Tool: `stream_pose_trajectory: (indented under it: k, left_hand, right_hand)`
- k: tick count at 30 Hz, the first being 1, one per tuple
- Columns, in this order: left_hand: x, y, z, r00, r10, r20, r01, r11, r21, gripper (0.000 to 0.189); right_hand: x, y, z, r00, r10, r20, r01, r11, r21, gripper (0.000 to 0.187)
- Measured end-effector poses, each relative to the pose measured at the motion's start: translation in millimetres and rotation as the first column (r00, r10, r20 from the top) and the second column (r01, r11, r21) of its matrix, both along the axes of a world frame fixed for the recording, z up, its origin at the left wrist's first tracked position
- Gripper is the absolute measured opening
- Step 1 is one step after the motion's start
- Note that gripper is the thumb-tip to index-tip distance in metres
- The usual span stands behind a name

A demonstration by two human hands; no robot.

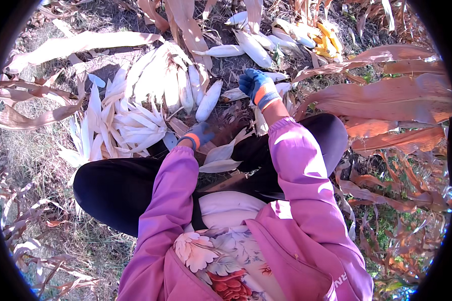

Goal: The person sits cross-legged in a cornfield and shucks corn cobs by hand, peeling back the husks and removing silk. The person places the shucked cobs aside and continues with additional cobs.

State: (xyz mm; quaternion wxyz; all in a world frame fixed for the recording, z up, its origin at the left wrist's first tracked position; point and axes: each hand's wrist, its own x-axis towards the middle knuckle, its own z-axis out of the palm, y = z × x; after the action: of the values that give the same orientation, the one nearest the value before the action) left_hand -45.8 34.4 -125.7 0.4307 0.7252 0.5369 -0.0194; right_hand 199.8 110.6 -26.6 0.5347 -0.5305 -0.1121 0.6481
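My left hand (200,135), in a blue-grey glove with an orange band, is low before my crossed legs, blurred, beside loose corn husks (220,152). Just above it lies a pale ear of corn in its husk (209,101). My right hand (257,85), gloved alike, is raised over the ground with its fingers curled; whether something is inside them does not show. Beyond it lie several husked-over ears (253,49). Bare yellow corn cobs (327,40) are piled at the upper right. A heap of pale empty husks (135,124) spreads to the left of my left hand.
Broad dry corn leaves (384,98) reach in from the right, near my right arm and knee. Another long dry leaf (83,43) arches across the upper left. Dry grass (34,165) and leaf litter cover the ground on both sides. Stalks stand at the top.
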Motion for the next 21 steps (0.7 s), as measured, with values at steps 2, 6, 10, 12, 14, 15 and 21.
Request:
stream_pose_trajectory:
  k: [2, 6, 10, 12, 14, 15, 21]
  left_hand:
    - [2, 0, -5, 0.999, 0.045, -0.026, -0.044, 0.998, 0.043, 0.053]
    - [1, 5, -11, 0.982, 0.183, 0.046, -0.187, 0.978, 0.091, 0.049]
    - [0, 13, -26, 0.933, 0.351, 0.081, -0.359, 0.926, 0.119, 0.044]
    - [0, 18, -40, 0.899, 0.425, 0.104, -0.436, 0.892, 0.117, 0.042]
    - [1, 23, -58, 0.883, 0.442, 0.159, -0.467, 0.861, 0.201, 0.042]
    - [4, 25, -60, 0.877, 0.443, 0.186, -0.478, 0.845, 0.24, 0.042]
    - [17, 40, -76, 0.904, 0.4, 0.149, -0.427, 0.828, 0.365, 0.044]
  right_hand:
    - [-1, 1, -7, 1.0, -0.009, 0.002, 0.009, 0.999, -0.033, 0.018]
    - [-13, 1, -17, 0.999, 0.036, -0.02, -0.037, 0.998, -0.046, 0.017]
    - [-40, -11, 22, 0.986, 0.166, 0.031, -0.169, 0.978, 0.126, 0.016]
    - [-50, -17, 46, 0.972, 0.225, 0.062, -0.233, 0.956, 0.181, 0.017]
    - [-53, -20, 60, 0.959, 0.271, 0.084, -0.283, 0.935, 0.215, 0.018]
    - [-52, -20, 63, 0.953, 0.288, 0.096, -0.302, 0.925, 0.231, 0.019]
    - [-41, -16, 83, 0.971, 0.216, 0.103, -0.235, 0.941, 0.242, 0.027]
